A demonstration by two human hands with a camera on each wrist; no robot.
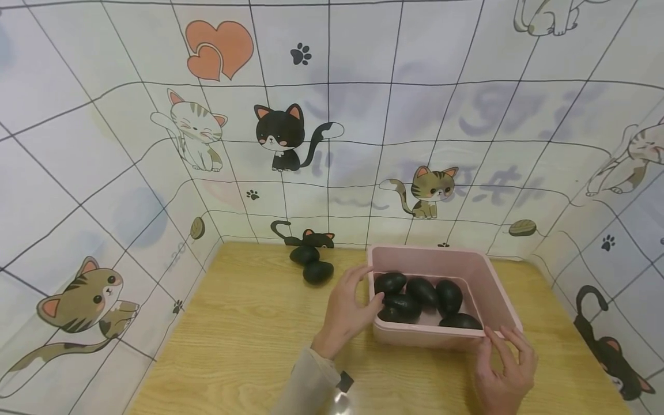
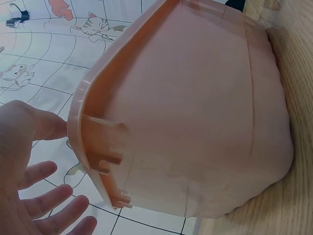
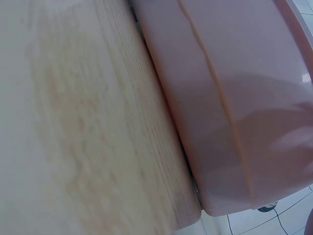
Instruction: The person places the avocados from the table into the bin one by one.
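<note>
A pink plastic box (image 1: 425,337) stands on the wooden table, holding several black, avocado-like ovals (image 1: 422,292). At its left side is my left hand (image 1: 349,305), with fingers spread. In the left wrist view, the thumb of this left hand (image 2: 22,152) touches the rim of the box (image 2: 195,98), while the other fingers are extended and apart from it. My right hand (image 1: 505,369) is at the front right corner, its loosely bent fingertips touching the rim. The right wrist view shows mostly the box's outer wall (image 3: 220,98); the right hand's grip is hidden there.
Two more black ovals (image 1: 317,272) lie touching each other near the back of the wooden table (image 1: 244,328), left of the box. A cat-print sheet (image 1: 353,115) lines the back and both sides. A small dark square (image 1: 344,381) shows beside the left sleeve (image 1: 311,383).
</note>
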